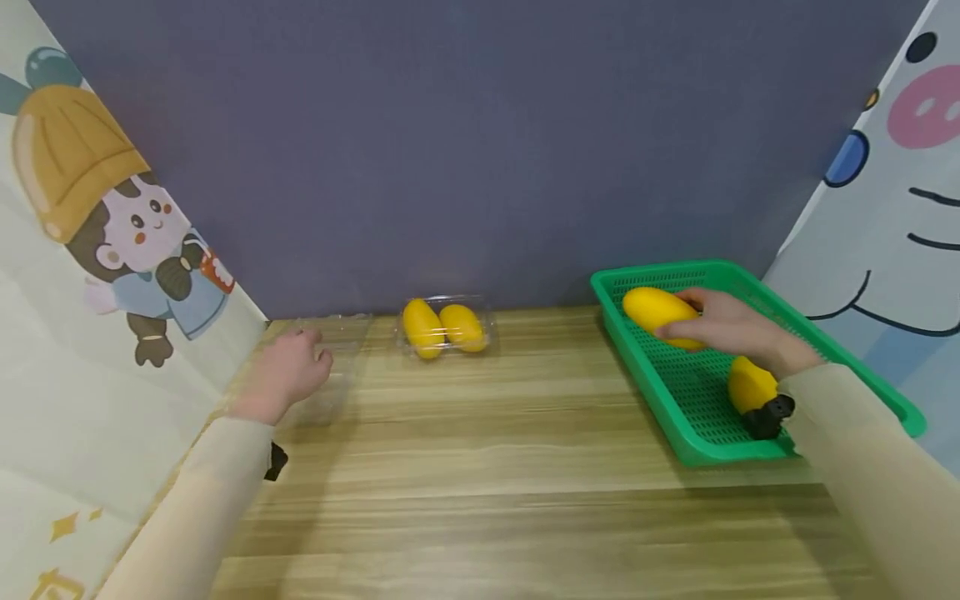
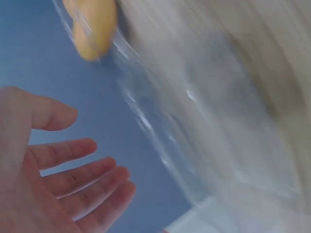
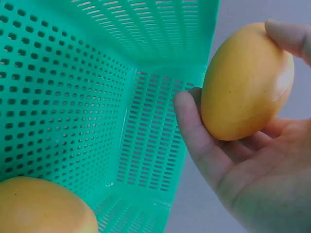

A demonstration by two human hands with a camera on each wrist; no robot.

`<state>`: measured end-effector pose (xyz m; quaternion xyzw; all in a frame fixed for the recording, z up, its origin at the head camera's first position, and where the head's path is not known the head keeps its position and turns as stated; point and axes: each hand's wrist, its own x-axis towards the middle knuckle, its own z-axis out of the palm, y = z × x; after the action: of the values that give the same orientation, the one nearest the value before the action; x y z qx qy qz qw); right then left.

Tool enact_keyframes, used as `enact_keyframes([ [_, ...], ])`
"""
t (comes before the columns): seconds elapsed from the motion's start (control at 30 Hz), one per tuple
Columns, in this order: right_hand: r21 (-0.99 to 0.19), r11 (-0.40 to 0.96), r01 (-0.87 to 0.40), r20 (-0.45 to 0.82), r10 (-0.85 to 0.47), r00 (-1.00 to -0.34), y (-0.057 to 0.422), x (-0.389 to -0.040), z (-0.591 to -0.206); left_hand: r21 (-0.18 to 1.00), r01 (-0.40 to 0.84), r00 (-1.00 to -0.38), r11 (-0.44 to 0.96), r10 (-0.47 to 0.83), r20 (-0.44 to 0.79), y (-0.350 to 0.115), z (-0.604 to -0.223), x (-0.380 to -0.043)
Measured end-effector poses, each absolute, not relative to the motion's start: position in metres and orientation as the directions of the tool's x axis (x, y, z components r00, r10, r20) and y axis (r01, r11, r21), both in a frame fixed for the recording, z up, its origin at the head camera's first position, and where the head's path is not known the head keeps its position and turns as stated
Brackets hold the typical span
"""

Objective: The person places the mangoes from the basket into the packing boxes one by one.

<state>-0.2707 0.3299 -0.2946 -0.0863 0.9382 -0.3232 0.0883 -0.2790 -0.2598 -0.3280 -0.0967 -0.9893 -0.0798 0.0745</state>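
Gripping mango (image 1: 651,307) with curved right hand (image 1: 723,323) — probably against slipping — near left edge of basket (image 1: 651,375); holding nothing with left hand (image 1: 281,373).

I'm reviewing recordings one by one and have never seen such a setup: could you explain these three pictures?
There is no machine; a person works barehanded. The wide picture comes from a camera worn on the head; the others are left-wrist and right-wrist views. The right hand grips an oval, mango-like yellow fruit over a green perforated plastic basket, where another yellow fruit lies. The left hand holds nothing and is near a clear plastic container. Between the hands, on the wood-patterned tabletop, a second clear plastic box contains two more yellow fruits.
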Motion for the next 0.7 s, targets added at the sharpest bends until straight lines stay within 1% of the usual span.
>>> enact_keyframes([
  [0.1, -0.614, 0.782, -0.107, -0.107, -0.216, -0.971, 0.329, -0.27, -0.292, 0.169, 0.135, -0.987, 0.976, 0.116, 0.114, -0.284, -0.331, -0.279],
  [0.23, -0.604, 0.79, -0.105, -0.111, -0.214, -0.97, 0.33, -0.269, -0.291, 0.151, 0.047, -0.998, 0.987, 0.038, 0.057, -0.316, -0.338, -0.274],
  [0.37, -0.605, 0.79, -0.104, -0.115, -0.216, -0.97, 0.331, -0.269, -0.29, 0.149, -0.012, -1.0, 0.989, -0.013, 0.005, -0.341, -0.346, -0.269],
  [0.57, -0.603, 0.791, -0.103, -0.115, -0.214, -0.97, 0.331, -0.269, -0.289, 0.19, -0.062, -0.997, 0.98, -0.052, -0.056, -0.361, -0.353, -0.266],
  [0.7, -0.593, 0.798, -0.105, -0.114, -0.213, -0.971, 0.332, -0.268, -0.288, 0.272, -0.107, -0.994, 0.956, -0.093, -0.062, -0.366, -0.355, -0.266],
])
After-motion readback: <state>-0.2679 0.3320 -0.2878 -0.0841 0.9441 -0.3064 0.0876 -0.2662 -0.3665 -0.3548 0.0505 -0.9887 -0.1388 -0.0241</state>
